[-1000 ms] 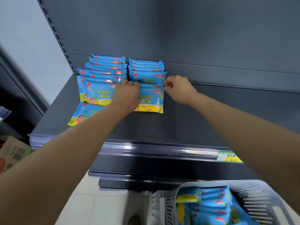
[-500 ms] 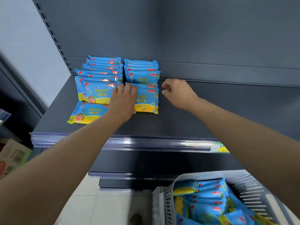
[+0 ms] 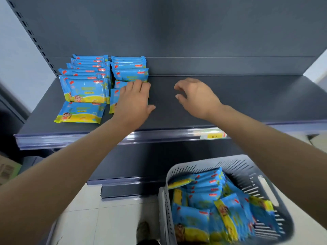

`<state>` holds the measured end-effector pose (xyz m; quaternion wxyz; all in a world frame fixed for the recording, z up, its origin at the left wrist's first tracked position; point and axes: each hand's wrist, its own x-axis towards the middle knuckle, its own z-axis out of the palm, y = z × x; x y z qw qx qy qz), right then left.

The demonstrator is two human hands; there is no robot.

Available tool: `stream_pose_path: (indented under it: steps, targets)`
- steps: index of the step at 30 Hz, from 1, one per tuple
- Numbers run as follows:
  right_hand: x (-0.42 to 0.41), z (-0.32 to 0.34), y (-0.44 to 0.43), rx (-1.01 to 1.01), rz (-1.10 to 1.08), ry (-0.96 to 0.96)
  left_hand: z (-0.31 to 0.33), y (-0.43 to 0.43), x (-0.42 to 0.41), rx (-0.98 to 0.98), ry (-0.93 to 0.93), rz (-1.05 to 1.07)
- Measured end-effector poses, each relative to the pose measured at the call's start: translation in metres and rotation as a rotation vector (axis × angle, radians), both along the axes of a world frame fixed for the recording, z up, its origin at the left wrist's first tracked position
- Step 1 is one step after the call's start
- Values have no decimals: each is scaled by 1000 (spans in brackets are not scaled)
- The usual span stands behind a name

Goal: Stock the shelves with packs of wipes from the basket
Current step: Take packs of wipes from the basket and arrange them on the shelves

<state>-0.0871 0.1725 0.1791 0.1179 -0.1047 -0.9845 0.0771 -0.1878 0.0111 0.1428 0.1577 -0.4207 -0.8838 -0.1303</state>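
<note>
Blue and yellow packs of wipes stand in two rows at the back left of the dark grey shelf (image 3: pixel 230 101). The left row (image 3: pixel 86 85) leans upright, and one pack (image 3: pixel 80 112) lies flat in front of it. My left hand (image 3: pixel 132 101) lies flat with straight fingers on the front packs of the right row (image 3: pixel 130 75), covering most of them. My right hand (image 3: pixel 196 97) hovers over the bare shelf to the right, fingers loosely curled and holding nothing. A grey slotted basket (image 3: pixel 247 170) at the lower right holds several more packs (image 3: pixel 208 200).
The shelf's front edge carries a clear price rail (image 3: pixel 79 138) with a yellow tag (image 3: pixel 213 136). A perforated upright (image 3: pixel 31 34) bounds the shelf on the left. Lower shelves (image 3: pixel 132 181) and white floor tiles (image 3: pixel 106 220) lie below, next to my shoe (image 3: pixel 143 230).
My right hand has let go of the right row and drawn back to the right, away from the packs. My left hand stays pressed on the front packs. The view has tilted down toward the basket.
</note>
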Motion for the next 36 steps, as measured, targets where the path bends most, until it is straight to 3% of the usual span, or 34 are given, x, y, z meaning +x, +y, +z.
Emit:
stream_pose_path:
  steps: [5, 11, 14, 17, 23, 29, 33, 36]
  targets:
    - [65, -2, 11, 200, -45, 35, 15, 15, 81, 116, 1, -145]
    - [149, -32, 16, 240, -88, 4, -7, 14, 167, 170, -27, -276]
    - [181, -63, 16, 185, -81, -116, -41, 15, 193, 14, -186, -379]
    - [203, -100, 16, 53, -31, -289, -84, 18, 206, -265, -379, -489]
    - [232, -170, 30, -100, -44, -716, -148, 16, 217, -736, -560, -480]
    - [249, -210, 52, -263, -218, -1052, -173, 16, 219, -874, -563, -419]
    - [252, -223, 55, -399, -268, -1055, -182, 16, 222, -916, -551, -377]
    - [252, -229, 52, -369, -296, -1038, -189, 15, 223, -880, -562, -339]
